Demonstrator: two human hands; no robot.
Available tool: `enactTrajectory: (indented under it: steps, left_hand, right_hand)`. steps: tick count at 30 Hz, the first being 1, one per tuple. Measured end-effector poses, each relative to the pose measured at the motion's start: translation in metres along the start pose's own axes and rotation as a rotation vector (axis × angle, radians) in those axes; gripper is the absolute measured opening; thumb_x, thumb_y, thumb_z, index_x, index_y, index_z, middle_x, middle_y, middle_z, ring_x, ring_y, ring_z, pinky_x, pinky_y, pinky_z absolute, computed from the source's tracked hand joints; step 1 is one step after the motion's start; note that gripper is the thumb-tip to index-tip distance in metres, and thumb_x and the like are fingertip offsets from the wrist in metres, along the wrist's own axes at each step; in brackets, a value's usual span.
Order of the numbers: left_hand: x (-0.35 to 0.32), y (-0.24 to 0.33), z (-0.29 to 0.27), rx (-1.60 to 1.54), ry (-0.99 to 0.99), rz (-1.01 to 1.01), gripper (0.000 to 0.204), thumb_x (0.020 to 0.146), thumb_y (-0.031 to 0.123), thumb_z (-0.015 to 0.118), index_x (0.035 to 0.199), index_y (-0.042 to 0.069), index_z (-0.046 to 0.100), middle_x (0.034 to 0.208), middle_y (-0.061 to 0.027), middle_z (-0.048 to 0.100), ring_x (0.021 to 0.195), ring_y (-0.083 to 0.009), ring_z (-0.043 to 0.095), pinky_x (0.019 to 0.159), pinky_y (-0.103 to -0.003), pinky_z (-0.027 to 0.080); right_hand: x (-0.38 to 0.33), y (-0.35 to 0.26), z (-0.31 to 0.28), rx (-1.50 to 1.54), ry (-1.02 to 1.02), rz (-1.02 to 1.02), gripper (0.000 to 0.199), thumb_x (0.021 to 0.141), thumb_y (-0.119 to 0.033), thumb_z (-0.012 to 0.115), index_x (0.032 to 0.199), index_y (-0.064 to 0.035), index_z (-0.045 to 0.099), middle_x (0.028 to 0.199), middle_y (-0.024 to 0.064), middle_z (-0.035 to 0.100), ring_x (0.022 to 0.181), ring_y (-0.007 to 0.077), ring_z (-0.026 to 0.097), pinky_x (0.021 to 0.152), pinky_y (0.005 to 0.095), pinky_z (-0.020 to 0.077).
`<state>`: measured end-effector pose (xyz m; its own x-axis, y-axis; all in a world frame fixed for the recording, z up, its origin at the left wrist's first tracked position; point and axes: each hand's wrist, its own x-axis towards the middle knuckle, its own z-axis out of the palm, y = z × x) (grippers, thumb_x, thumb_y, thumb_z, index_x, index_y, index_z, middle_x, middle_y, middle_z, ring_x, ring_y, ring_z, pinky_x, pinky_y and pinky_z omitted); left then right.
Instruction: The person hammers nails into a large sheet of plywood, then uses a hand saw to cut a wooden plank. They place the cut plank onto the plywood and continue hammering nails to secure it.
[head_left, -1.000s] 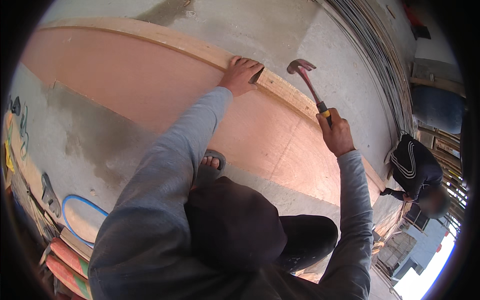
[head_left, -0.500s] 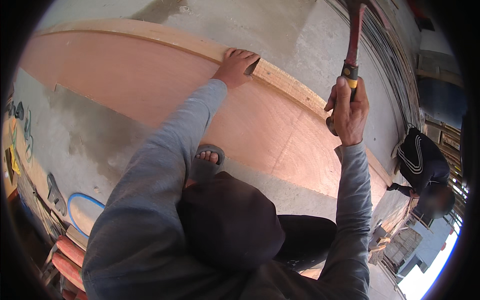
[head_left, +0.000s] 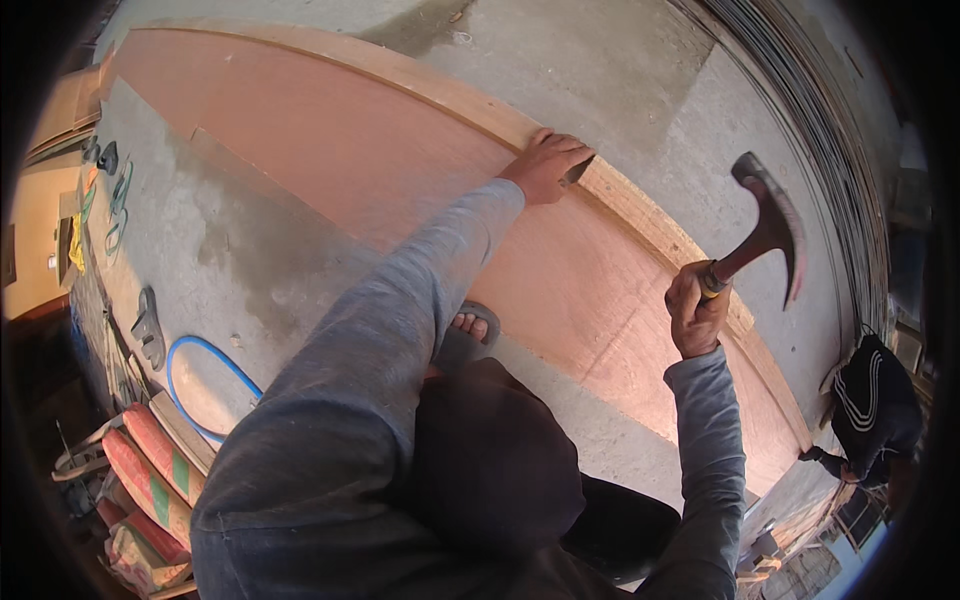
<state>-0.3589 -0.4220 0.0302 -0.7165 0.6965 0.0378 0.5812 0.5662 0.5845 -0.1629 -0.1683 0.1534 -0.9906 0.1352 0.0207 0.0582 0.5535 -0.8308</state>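
Note:
A long wooden strip (head_left: 650, 222) lies along the far edge of a reddish plywood sheet (head_left: 330, 140) on the floor. My left hand (head_left: 552, 168) is closed over this strip, its fingers curled across the top. By its thumb side shows a small dark piece (head_left: 577, 172) that I cannot make out. My right hand (head_left: 698, 310) grips a claw hammer (head_left: 765, 225) by its black and yellow handle, raised over the strip's right part. The hammer's head points up and to the right, apart from the wood.
Steel rods (head_left: 820, 130) run along the right. At the far right a person in dark clothes (head_left: 875, 400) bends near the sheet's end. A blue hose (head_left: 172, 375), a sandal (head_left: 148, 330) and red sacks (head_left: 150, 480) are at left. My sandaled foot (head_left: 480, 325) is beside the plywood.
The hammer has tipped from upright to slanting rightward, and my right wrist has turned. My left hand keeps its hold on the strip. The whole view has shifted.

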Motion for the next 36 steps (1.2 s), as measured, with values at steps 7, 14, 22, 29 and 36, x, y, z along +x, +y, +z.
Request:
enactTrajectory:
  steps: [7, 14, 22, 29, 36]
  left_hand:
    - [-0.130, 0.061, -0.065, -0.322, 0.148, -0.370, 0.062, 0.084, -0.001, 0.058, 0.145, 0.003, 0.045, 0.148, -0.0189, 0.045, 0.136, -0.0365, 0.045, 0.115, -0.043, 0.038]
    - [-0.336, 0.128, -0.204, -0.725, 0.232, -0.968, 0.048, 0.089, 0.005, 0.062, 0.137, 0.002, 0.056, 0.124, -0.0119, 0.066, 0.116, -0.0254, 0.065, 0.099, -0.037, 0.051]
    - [-0.388, 0.267, -0.439, -0.494, -0.072, -0.925, 0.059, 0.085, 0.028, 0.072, 0.139, 0.008, 0.055, 0.140, -0.0190, 0.054, 0.134, -0.0390, 0.048, 0.108, -0.049, 0.041]
    - [-0.387, 0.252, -0.441, -0.457, -0.175, -1.011, 0.053, 0.081, 0.034, 0.072, 0.132, 0.022, 0.062, 0.150, -0.0129, 0.044, 0.141, -0.0397, 0.040, 0.102, -0.062, 0.042]
    - [-0.391, 0.188, -0.454, -0.681, -0.129, -1.200, 0.060, 0.082, 0.041, 0.070, 0.139, 0.024, 0.059, 0.149, -0.0095, 0.049, 0.131, -0.0349, 0.053, 0.105, -0.050, 0.047]
  right_hand:
    - [-0.010, -0.001, 0.004, -0.571, -0.360, 0.331, 0.034, 0.101, -0.030, 0.060, 0.108, -0.0012, 0.043, 0.083, 0.0311, 0.067, 0.079, 0.0508, 0.067, 0.067, 0.0596, 0.0516]
    - [0.023, -0.046, 0.018, -0.836, -0.533, 0.579, 0.042, 0.101, -0.036, 0.057, 0.111, 0.0029, 0.045, 0.097, 0.0318, 0.067, 0.090, 0.0479, 0.069, 0.074, 0.0565, 0.0554]
    - [0.086, -0.123, 0.069, -1.061, -0.743, 0.608, 0.035, 0.093, -0.018, 0.060, 0.120, 0.0030, 0.051, 0.114, 0.0282, 0.067, 0.104, 0.0427, 0.069, 0.089, 0.0495, 0.0572]
    - [0.101, -0.210, 0.127, -1.049, -0.752, 0.453, 0.028, 0.089, -0.012, 0.061, 0.110, 0.0055, 0.062, 0.108, 0.0268, 0.070, 0.101, 0.0402, 0.071, 0.087, 0.0468, 0.0584]
    - [0.074, -0.316, 0.161, -0.693, -1.167, 0.845, 0.037, 0.094, -0.024, 0.053, 0.121, 0.0004, 0.046, 0.114, 0.0306, 0.065, 0.108, 0.0455, 0.066, 0.091, 0.0540, 0.0537]
